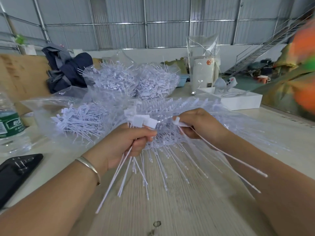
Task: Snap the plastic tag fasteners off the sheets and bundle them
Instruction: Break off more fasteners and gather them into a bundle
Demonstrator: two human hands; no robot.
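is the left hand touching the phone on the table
Apart. The head view shows the left hand raised, gripping a bundle of fasteners, with bare table between it and the phone.

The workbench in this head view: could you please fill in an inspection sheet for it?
Surface: pale wood-grain table, bare near the person.
Job's things: sheet of fasteners lying under the hands; loose pile on clear plastic at left; bagged heaps behind.
Clutter: water bottle, black phone, white box holding a grey figure, dark clothing.
Grippers: left hand grips a bundle of fasteners, tags up; right hand pinches a few fasteners.
Cables: nothing seen.
Surroundings: corrugated metal wall, staircase at right.
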